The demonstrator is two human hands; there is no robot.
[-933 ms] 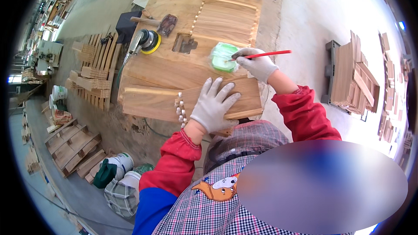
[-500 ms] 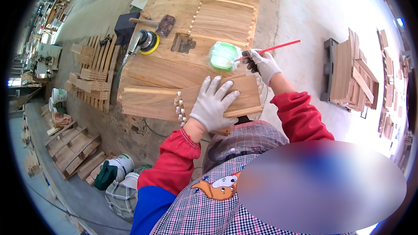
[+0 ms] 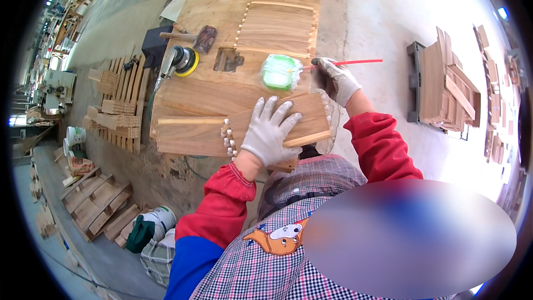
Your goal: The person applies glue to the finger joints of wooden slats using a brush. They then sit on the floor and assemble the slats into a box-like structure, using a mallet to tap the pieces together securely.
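Left hand (image 3: 269, 136): glove (image 3: 265, 145) reads off-white on my remote feed. Right hand (image 3: 341, 82): also off-white, fingers (image 3: 316, 61) smudged dark. Stick (image 3: 361, 61) red. Tub (image 3: 277, 73) bright green. Board (image 3: 311, 114) brown, grained; pegs (image 3: 226, 130) whitish. Sander (image 3: 180, 57) black, 1 yellow ring (image 3: 194, 65). Sleeves (image 3: 383, 147) red. I make the apron (image 3: 258, 275) black-and-white check, pink lines, orange-and-white animal patch (image 3: 280, 246).

Sander (image 3: 182, 60) left of tub (image 3: 277, 73), mallet (image 3: 205, 40) behind sander, all on worktop (image 3: 219, 8)

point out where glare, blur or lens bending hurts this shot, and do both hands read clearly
Head view: floor at right glares nearly white; head view: a blurred oval hides the lower right; head view: straight edges bend toward the dark rim; head view: left hand reads clearly, right hand around the red stick less so, its fingers looking dark.
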